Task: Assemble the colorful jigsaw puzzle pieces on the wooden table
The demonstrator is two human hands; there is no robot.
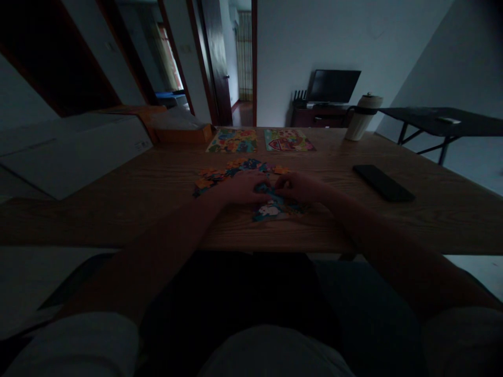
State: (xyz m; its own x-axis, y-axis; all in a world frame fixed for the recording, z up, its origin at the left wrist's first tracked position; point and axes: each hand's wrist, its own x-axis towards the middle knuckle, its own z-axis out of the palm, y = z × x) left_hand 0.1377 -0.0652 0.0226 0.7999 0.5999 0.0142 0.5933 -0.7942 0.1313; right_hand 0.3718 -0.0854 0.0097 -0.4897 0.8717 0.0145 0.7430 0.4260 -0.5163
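Observation:
On the wooden table (118, 209) lies a partly joined jigsaw patch (275, 210), blue with a white figure. My left hand (245, 187) and my right hand (301, 187) both rest on its far edge, fingertips meeting over a piece there. The room is dim, so whether either hand grips a piece is unclear. Several loose jigsaw pieces (231, 172), orange and blue, are scattered just beyond my hands.
Two finished picture boards (232, 141) (288, 140) lie at the table's far side. A black phone (383, 183) lies to the right, a white lidded cup (362, 117) at the far right. A flat white box (74, 152) and an orange box (173, 128) sit left.

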